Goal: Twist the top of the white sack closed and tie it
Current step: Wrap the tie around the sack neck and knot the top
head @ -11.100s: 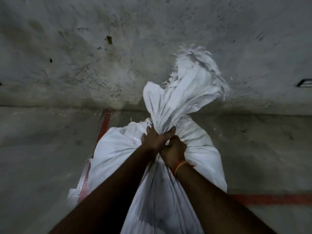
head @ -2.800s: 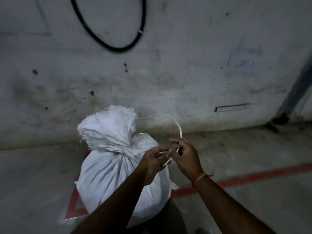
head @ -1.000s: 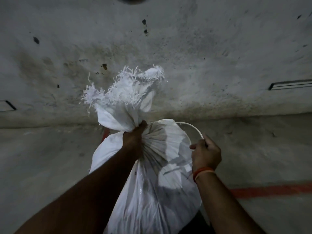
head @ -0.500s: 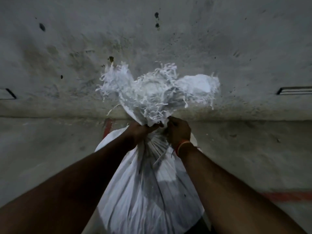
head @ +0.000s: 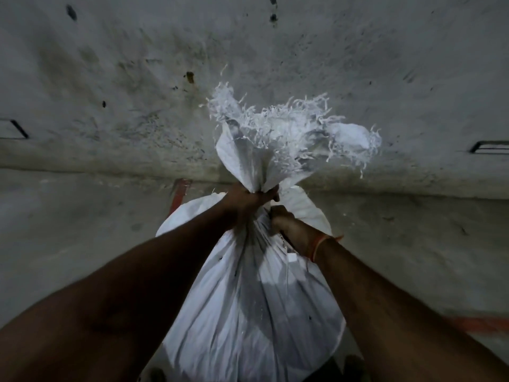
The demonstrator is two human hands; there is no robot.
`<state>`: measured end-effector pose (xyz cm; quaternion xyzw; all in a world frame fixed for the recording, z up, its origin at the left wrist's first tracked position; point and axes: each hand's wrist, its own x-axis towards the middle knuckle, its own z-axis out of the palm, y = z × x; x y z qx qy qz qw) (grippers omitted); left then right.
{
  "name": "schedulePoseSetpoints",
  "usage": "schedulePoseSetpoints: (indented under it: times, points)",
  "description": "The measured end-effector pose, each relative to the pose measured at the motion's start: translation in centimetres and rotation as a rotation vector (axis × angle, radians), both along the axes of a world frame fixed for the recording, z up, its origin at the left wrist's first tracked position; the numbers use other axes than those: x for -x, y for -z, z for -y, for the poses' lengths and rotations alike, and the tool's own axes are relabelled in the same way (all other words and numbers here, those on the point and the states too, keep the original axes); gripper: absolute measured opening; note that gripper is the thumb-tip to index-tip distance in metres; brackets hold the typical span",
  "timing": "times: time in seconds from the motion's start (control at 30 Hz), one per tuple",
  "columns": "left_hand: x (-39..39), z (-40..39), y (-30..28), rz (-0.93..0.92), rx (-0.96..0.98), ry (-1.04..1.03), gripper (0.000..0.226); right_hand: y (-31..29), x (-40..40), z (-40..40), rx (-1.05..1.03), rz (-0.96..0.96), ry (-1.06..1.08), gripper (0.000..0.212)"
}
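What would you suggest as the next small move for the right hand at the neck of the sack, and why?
Probably draw the tie snug around the neck. The left hand is clamped on the gathered neck of the white sack, with the frayed top fanning above it, and the right hand sits just below against the neck. No knot shows, and the tie itself is hidden by the hands.

We stand over the sack (head: pixel 256 312) at centre frame, against the wall (head: pixel 110 78).
Our left hand (head: pixel 245 201) grips its gathered neck; our right hand (head: pixel 289 224) sits just right and lower; the frayed top (head: pixel 281 133) fans above; floor (head: pixel 68 230) spreads either side.
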<state>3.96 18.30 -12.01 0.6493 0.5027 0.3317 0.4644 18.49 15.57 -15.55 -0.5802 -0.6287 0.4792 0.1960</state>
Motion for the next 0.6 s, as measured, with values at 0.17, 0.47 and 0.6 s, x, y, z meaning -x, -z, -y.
schedulePoseSetpoints:
  times: [0.17, 0.47, 0.6]
  points:
    - [-0.3, -0.8, 0.6, -0.241, -0.099, -0.084, 0.039, 1.1, 1.8, 0.6, -0.175, 0.386, 0.012, 0.115]
    - [4.8, -0.4, 1.0, -0.868, -0.055, 0.194, 0.056, 3.6, 3.0, 0.7, -0.088, 0.064, 0.421, 0.08]
    - [6.8, 0.4, 2.6, -1.103, -0.188, 0.154, 0.027, 4.5, 3.1, 0.7, -0.049, -0.01, 0.458, 0.088]
